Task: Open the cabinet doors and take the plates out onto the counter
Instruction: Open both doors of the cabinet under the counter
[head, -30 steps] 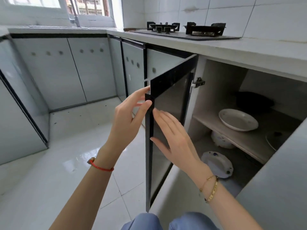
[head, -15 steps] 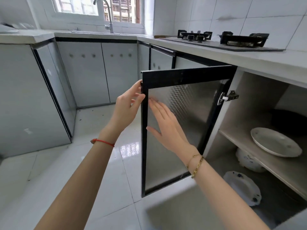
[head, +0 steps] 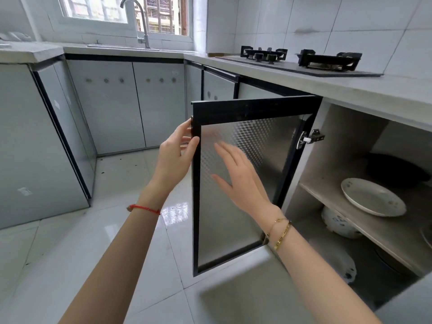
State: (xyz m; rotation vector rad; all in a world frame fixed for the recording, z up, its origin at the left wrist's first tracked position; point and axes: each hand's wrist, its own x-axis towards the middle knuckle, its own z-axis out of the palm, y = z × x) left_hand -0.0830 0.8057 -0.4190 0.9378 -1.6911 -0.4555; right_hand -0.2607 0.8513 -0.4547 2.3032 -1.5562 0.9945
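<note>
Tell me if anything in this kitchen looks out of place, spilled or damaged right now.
Mostly no. The only oddity is a scatter of small dark specks on the floor tiles near the corner cabinets, like crumbs or dirt. The open cabinet door hangs straight on its hinge, and the plate sits flat on the shelf.

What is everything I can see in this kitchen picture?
cabinet door: 1, black frame, swung open
white plate: 1, on cabinet shelf
patterned bowl: 1, white and blue, below shelf
plate on cabinet floor: 1, white, partly hidden
dark pan: 1, back of shelf
gas stove: 1, black, on counter
faucet: 1, silver, by window
left hand: grips door edge
right hand: flat against door's inner panel
</note>
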